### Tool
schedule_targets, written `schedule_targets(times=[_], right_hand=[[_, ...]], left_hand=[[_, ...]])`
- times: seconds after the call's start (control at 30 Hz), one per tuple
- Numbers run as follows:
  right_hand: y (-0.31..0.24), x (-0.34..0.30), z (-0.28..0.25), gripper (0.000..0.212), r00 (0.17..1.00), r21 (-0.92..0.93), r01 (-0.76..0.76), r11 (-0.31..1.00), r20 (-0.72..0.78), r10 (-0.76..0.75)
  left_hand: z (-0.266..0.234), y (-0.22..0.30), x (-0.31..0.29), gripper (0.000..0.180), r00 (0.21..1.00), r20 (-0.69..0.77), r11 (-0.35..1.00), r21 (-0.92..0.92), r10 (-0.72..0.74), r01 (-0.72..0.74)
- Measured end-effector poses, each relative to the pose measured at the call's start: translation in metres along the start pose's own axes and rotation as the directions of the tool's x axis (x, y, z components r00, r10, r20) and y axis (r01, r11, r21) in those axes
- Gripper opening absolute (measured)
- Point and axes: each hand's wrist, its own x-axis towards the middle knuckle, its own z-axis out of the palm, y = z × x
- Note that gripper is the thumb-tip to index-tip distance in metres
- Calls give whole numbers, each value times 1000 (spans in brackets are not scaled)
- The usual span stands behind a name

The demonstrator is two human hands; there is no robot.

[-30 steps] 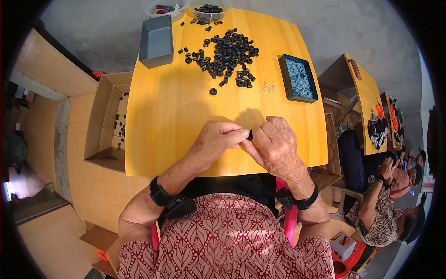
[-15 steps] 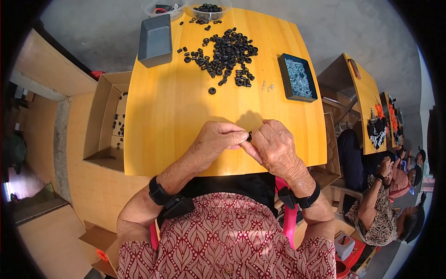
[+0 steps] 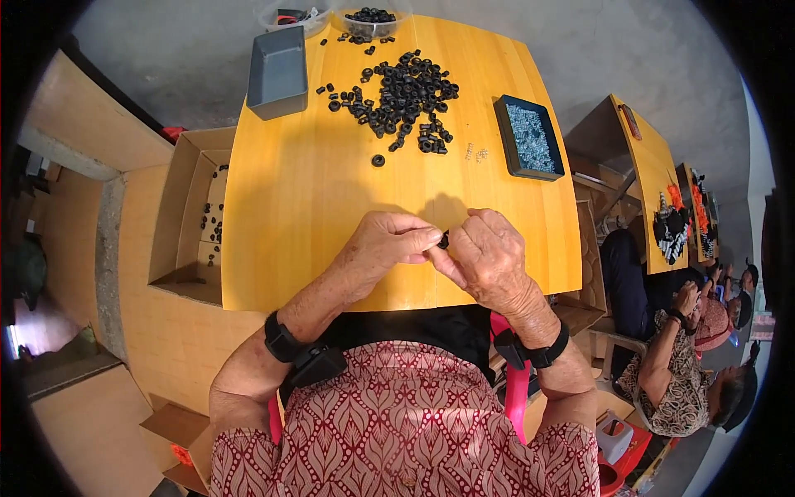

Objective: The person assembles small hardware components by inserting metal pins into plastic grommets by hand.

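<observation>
Over the near part of the table, my left hand [image 3: 383, 247] and my right hand [image 3: 490, 253] meet fingertip to fingertip. A small black ring-like part [image 3: 445, 240] shows between them, mostly covered by the fingers. My left thumb and forefinger pinch at its left side, while my right fingers curl round it with the thumb beneath. Farther away lies a heap of small black round parts [image 3: 414, 91], with one single black ring [image 3: 378, 160] nearer to me. Several tiny metal springs [image 3: 482, 155] rest right of the heap.
At the right edge stands a black tray [image 3: 537, 172] of small shiny metal pieces. A grey bin [image 3: 277, 103] and a clear bowl of black parts [image 3: 373, 30] are at the far side. Left of the table [image 3: 281, 215] sits an open cardboard box [image 3: 178, 207]. Other people work at the right.
Both hands stay together round the small black part and have shifted only very slightly. Nothing on the table has visibly moved.
</observation>
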Motion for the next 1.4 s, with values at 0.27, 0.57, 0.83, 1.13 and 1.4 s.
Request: schedule_targets(times=[0.27, 0.57, 0.83, 1.13, 1.4], right_hand=[[6, 3, 5, 23, 1000, -10, 19, 1000, -24, -20], [4, 2, 4, 22, 1000, -19, 6, 1000, 22, -6], [-1, 13, -19, 27, 996, -99, -13, 995, 90, 22], [-4, 19, -47, 26, 958, 19, -159, 987, 244, 150], [24, 8, -41, 29, 961, 575, -262, 775, 229, 156]], left_hand=[[3, 2, -1, 35, 1000, -3, 1000, -18, -22, 22], [0, 5, 0, 34, 999, 42, 1000, -20, 8, -7], [8, -7, 1, 29, 998, -28, 990, -130, 60, -63], [8, -2, 1, 30, 998, -17, 990, -131, 53, -55], [15, 6, -5, 24, 998, 67, 976, -215, -7, 21]])
